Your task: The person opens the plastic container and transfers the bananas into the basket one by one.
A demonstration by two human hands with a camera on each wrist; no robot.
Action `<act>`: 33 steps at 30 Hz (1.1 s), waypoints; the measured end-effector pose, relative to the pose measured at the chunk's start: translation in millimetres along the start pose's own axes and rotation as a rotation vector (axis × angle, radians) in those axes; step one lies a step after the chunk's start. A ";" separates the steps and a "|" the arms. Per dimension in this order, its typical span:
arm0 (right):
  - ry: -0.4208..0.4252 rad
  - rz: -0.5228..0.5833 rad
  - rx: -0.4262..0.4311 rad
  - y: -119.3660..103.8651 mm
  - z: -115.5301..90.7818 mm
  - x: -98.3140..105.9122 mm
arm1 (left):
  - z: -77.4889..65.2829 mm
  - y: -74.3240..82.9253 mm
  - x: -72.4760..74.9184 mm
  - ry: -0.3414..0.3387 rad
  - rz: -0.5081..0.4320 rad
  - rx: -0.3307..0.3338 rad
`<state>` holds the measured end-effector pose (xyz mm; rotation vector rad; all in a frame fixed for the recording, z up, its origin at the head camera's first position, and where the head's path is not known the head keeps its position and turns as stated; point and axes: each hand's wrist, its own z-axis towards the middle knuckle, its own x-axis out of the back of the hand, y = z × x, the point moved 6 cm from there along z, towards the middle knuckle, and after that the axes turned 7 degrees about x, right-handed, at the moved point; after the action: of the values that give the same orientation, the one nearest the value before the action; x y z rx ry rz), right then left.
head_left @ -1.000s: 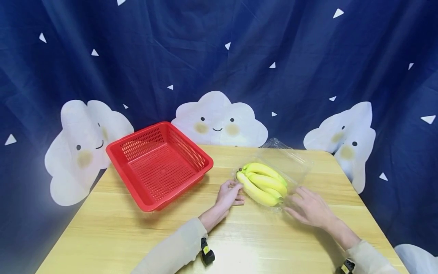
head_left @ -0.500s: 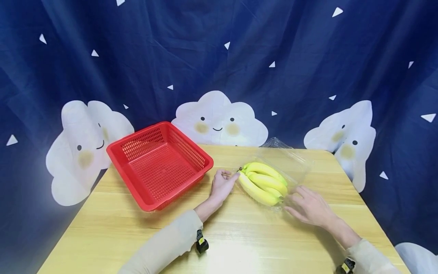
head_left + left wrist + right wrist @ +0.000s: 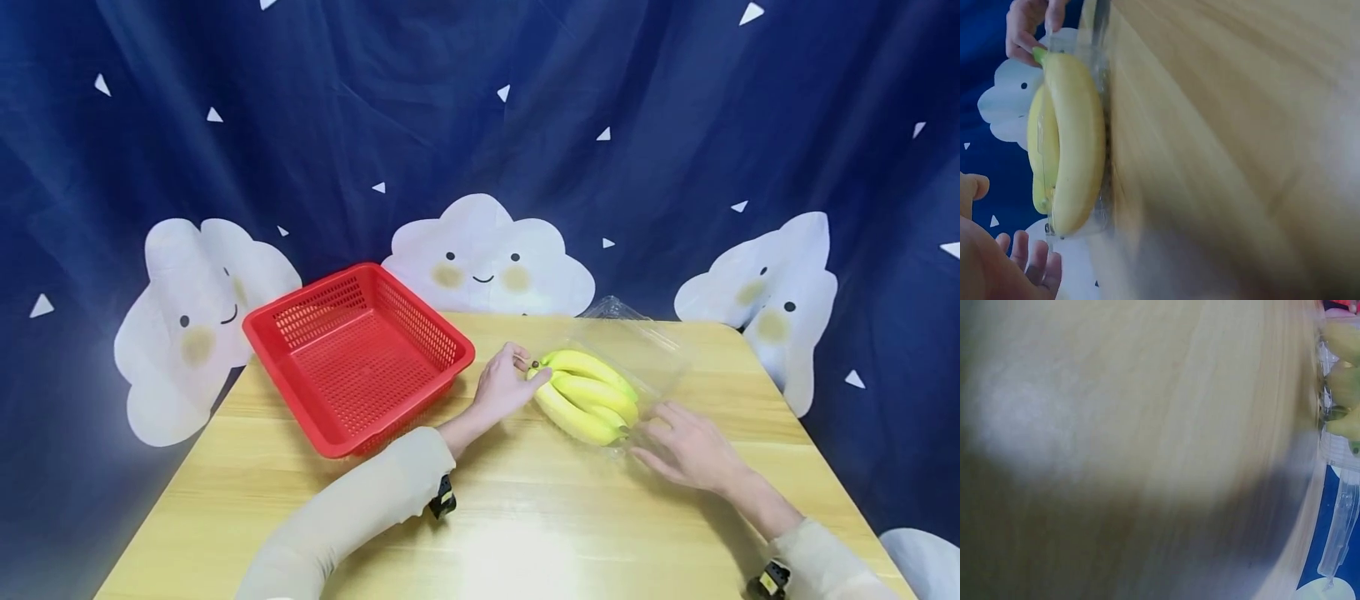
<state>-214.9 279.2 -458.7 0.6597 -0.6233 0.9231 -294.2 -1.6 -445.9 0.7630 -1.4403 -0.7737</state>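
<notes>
Several yellow bananas (image 3: pixel 592 397) lie in a clear plastic clamshell box (image 3: pixel 1102 215) on the wooden table. Its transparent lid (image 3: pixel 626 346) is folded back toward the far side. My left hand (image 3: pixel 504 385) is at the left end of the box, by the dark banana tips. In the left wrist view, its thumb stands apart from the extended fingers (image 3: pixel 1036 262), which reach the box's end. At the opposite end, my right hand (image 3: pixel 688 446) pinches the box's rim between thumb and fingers, as the left wrist view shows. The right wrist view leaves this hand out.
A red perforated plastic basket (image 3: pixel 367 367) stands on the left of the table (image 3: pixel 540 517), close to my left forearm. Behind the table hangs a dark blue curtain (image 3: pixel 450 100) with cloud prints.
My left hand has moved away from me along the box's left end, from the near side toward the banana tips. The right hand stays at its end; the view shifts slightly.
</notes>
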 end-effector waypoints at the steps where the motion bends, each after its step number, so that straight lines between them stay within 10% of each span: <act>1: 0.000 -0.006 0.001 -0.3 0.1 1.0 | 1.3 2.9 -0.9 -0.014 0.018 -0.018; 16: 0.028 -0.007 0.019 -2.5 1.2 2.8 | 18.1 30.8 -17.5 -0.163 0.294 -0.392; 33: 0.007 -0.033 0.019 -0.9 2.6 2.1 | 26.9 31.1 -38.1 -0.243 0.498 -0.524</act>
<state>-213.7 277.9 -455.7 0.6814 -0.5967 0.9012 -320.7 47.6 -441.2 -0.0960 -1.4647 -0.8148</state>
